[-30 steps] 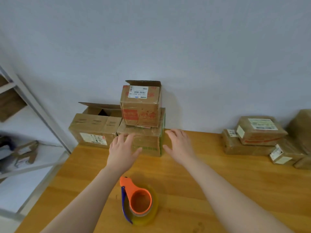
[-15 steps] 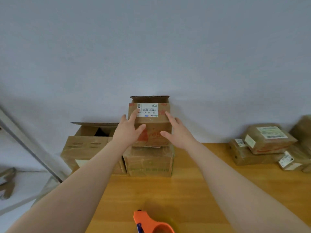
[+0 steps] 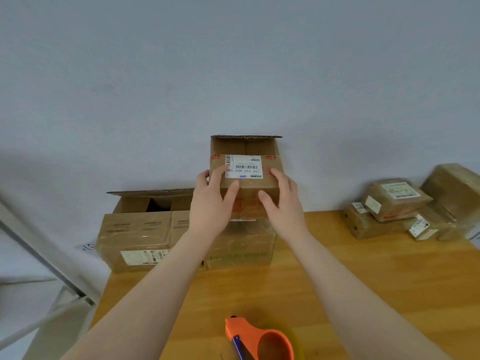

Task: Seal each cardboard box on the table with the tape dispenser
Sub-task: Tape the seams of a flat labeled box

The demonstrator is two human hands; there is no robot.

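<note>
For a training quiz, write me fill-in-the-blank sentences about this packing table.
The left hand and the right hand grip the labelled box, whose label is ____. The tape dispenser lying on the table is ____ in colour. The wide box stands to the ____ of the labelled box.
Missing words: white; orange; left.

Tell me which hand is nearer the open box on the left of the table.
Left. The left hand grips the left side of the small top box, right beside the open box; the right hand grips its right side, farther away.
</note>
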